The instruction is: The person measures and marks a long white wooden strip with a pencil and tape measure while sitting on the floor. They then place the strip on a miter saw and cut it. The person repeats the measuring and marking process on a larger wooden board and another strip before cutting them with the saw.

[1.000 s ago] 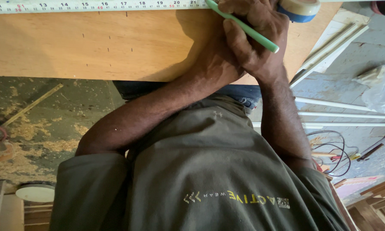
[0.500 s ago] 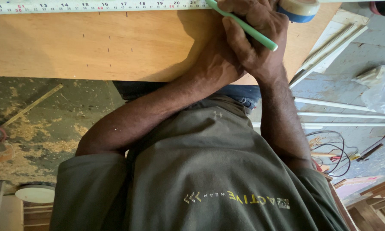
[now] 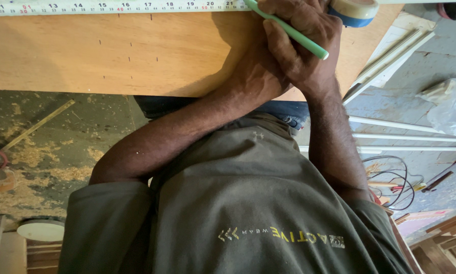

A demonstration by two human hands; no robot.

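Hands cross at the upper middle of the frame, over one plywood board (image 3: 136, 50) lying on the table. The right hand (image 3: 301, 48) has its fingers clenched around one green pencil (image 3: 294, 33), tip up at the one measuring tape (image 3: 111, 6) along the board's top edge. The left hand (image 3: 256, 76) rests on the board beneath it; whether its fingers grip anything cannot be told. One roll of tape (image 3: 354, 10) sits at the upper right. Several short pencil ticks mark the board's left half.
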